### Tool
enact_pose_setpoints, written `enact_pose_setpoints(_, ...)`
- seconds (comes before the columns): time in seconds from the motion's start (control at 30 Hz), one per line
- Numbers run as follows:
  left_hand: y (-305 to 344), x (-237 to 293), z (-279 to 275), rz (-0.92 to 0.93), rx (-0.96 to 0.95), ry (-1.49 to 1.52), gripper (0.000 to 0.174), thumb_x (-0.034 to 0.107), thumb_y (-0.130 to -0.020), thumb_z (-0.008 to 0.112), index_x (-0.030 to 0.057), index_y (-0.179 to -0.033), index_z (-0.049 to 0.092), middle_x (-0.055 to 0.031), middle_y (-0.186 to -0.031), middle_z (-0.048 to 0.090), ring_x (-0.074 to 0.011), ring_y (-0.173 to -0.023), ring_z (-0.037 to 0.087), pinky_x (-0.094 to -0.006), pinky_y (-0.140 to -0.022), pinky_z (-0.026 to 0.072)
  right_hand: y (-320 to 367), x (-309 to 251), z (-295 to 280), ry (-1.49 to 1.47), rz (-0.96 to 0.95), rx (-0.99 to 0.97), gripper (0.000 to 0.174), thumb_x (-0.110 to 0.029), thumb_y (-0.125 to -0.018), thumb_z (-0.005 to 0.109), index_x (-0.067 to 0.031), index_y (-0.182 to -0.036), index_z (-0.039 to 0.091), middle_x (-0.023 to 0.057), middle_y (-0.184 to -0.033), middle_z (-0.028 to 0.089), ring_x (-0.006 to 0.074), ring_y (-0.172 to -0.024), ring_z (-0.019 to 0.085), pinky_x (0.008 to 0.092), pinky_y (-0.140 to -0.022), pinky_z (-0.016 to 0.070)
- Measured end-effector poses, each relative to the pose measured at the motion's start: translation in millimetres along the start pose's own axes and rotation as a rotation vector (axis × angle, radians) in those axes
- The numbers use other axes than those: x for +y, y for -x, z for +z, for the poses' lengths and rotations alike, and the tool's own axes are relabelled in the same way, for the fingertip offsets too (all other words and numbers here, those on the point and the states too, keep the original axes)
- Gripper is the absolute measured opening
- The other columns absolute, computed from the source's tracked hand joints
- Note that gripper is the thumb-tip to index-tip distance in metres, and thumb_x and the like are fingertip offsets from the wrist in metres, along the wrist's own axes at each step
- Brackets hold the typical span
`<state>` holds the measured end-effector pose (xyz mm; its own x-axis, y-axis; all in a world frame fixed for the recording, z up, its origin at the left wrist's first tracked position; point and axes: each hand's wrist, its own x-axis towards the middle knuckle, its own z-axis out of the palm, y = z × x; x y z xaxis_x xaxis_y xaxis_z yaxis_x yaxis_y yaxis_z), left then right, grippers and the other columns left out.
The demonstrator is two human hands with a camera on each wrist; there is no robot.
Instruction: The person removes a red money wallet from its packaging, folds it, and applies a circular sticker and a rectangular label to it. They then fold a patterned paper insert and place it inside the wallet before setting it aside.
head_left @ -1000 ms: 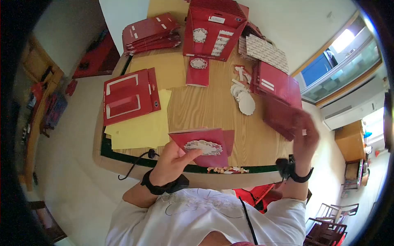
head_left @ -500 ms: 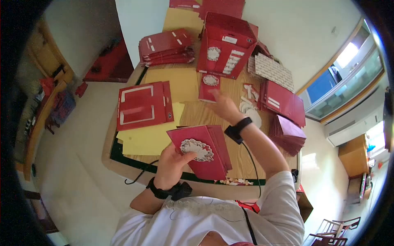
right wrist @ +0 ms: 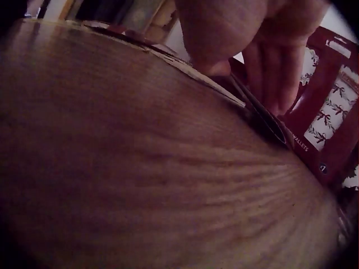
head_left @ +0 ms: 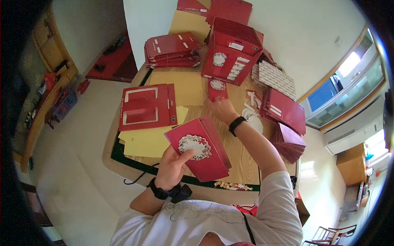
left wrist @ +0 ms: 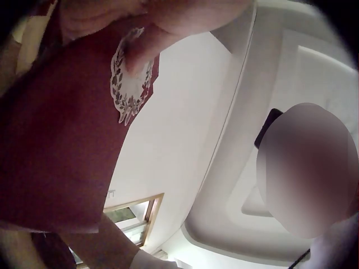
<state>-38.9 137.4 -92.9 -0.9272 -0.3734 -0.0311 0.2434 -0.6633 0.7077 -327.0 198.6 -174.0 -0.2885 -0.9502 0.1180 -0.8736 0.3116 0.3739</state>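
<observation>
Red cards (head_left: 209,166) sit in the left hand (head_left: 169,169), its thumb over the front one's wreath label (head_left: 189,143), above the tabletop's (head_left: 242,158) near side; the right hand (head_left: 224,111) pinches a smaller red card (head_left: 213,93) lying before the large red box (head_left: 230,61). Both hands are grasping.

Could not see the fingers of the left hand (head_left: 170,167) behind the held red wallets (head_left: 206,165), nor the near end of the small red wallet (head_left: 213,94) under the right hand (head_left: 224,110). Could not read small print on the flat red folder (head_left: 140,103) or identify the tiny scraps (head_left: 233,186). Saw the left hand cut off above and the person's head (left wrist: 308,168) blurred in the left wrist view, the red box (head_left: 228,47) cut off rightward in the right wrist view.
</observation>
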Motion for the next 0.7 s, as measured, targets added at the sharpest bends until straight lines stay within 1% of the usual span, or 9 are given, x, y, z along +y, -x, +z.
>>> enact_pose_setpoints(0.13,1.2,-0.4,1.9,-0.001,0.004,-0.020,0.038,-0.003,-0.084,0.054,-0.0004,-0.120,0.043,-0.0083,-0.115,0.054,-0.0175,-0.106,0.052,-0.0328,-0.093,0.0401,6.5,3.4,2.1,-0.009,0.001,0.064,0.015,-0.014,-0.079,0.050,-0.0100,-0.093,0.054,0.0122,-0.079,0.061,0.0267,-0.071,0.062,0.0362,-0.057,0.0503)
enact_pose_setpoints(0.23,2.2,-0.3,2.8,0.010,0.020,-0.009,0.037,-0.003,-0.084,0.053,-0.0003,-0.120,0.044,-0.0078,-0.114,0.055,-0.0172,-0.106,0.052,-0.0321,-0.093,0.0399,4.4,5.0,6.8,-0.033,0.118,0.103,0.008,-0.013,-0.079,0.051,-0.0099,-0.086,0.051,0.0103,-0.075,0.060,0.0256,-0.067,0.062,0.0363,-0.055,0.0503)
enact_pose_setpoints(0.27,2.8,0.1,3.7,0.010,0.025,0.002,0.037,-0.003,-0.084,0.053,-0.0001,-0.120,0.044,-0.0077,-0.113,0.055,-0.0170,-0.106,0.052,-0.0318,-0.093,0.0400,7.0,8.1,6.8,-0.035,0.157,0.064,0.010,-0.013,-0.079,0.050,-0.0088,-0.089,0.052,0.0096,-0.074,0.060,0.0248,-0.067,0.062,0.0366,-0.055,0.0502)
enact_pose_setpoints(0.33,2.9,2.2,4.9,0.012,0.033,0.023,0.037,-0.002,-0.084,0.054,0.0002,-0.120,0.044,-0.0074,-0.113,0.055,-0.0167,-0.105,0.053,-0.0311,-0.092,0.0401,15.2,12.2,-30.1,-0.035,0.237,-0.015,0.016,-0.012,-0.080,0.049,-0.0066,-0.095,0.053,0.0082,-0.073,0.061,0.0234,-0.069,0.062,0.0371,-0.053,0.0500)
enact_pose_setpoints(0.43,2.1,4.1,3.4,0.031,0.030,-0.025,0.036,-0.002,-0.084,0.054,0.0007,-0.119,0.045,-0.0067,-0.112,0.056,-0.0160,-0.105,0.053,-0.0300,-0.091,0.0402,42.1,20.3,-65.6,-0.072,0.274,0.210,0.019,-0.011,-0.082,0.048,-0.0088,-0.100,0.051,0.0074,-0.074,0.060,0.0244,-0.067,0.062,0.0363,-0.052,0.0490)
enact_pose_setpoints(0.47,0.7,3.9,3.3,0.030,0.008,-0.046,0.036,-0.002,-0.084,0.054,0.0007,-0.119,0.045,-0.0066,-0.112,0.056,-0.0158,-0.105,0.053,-0.0297,-0.091,0.0402,49.7,23.8,-75.5,-0.086,0.299,0.253,0.017,-0.011,-0.082,0.049,-0.0092,-0.098,0.050,0.0082,-0.075,0.061,0.0255,-0.067,0.062,0.0372,-0.053,0.0491)
enact_pose_setpoints(0.53,-1.0,2.5,3.6,0.024,-0.035,-0.092,0.035,-0.002,-0.084,0.054,0.0008,-0.119,0.045,-0.0065,-0.112,0.056,-0.0154,-0.104,0.053,-0.0291,-0.090,0.0403,62.3,26.3,-88.7,-0.119,0.352,0.335,0.013,-0.010,-0.081,0.053,-0.0101,-0.094,0.050,0.0098,-0.076,0.061,0.0276,-0.066,0.061,0.0388,-0.055,0.0491)
enact_pose_setpoints(0.57,-1.9,-1.5,5.8,0.027,-0.027,-0.042,0.034,-0.002,-0.085,0.054,0.0008,-0.118,0.046,-0.0061,-0.111,0.057,-0.0150,-0.104,0.053,-0.0283,-0.089,0.0406,65.0,25.8,-91.0,-0.170,0.360,0.359,0.014,-0.010,-0.081,0.053,-0.0104,-0.095,0.051,0.0102,-0.075,0.060,0.0282,-0.066,0.061,0.0390,-0.055,0.0489)
enact_pose_setpoints(0.7,-2.2,-3.6,11.3,-0.018,-0.028,-0.074,0.033,-0.001,-0.085,0.054,0.0007,-0.117,0.046,-0.0059,-0.110,0.057,-0.0142,-0.102,0.054,-0.0280,-0.088,0.0412,69.2,28.9,-97.2,-0.311,0.452,0.460,0.018,-0.009,-0.081,0.055,-0.0113,-0.099,0.055,0.0114,-0.073,0.058,0.0296,-0.066,0.060,0.0397,-0.055,0.0479)
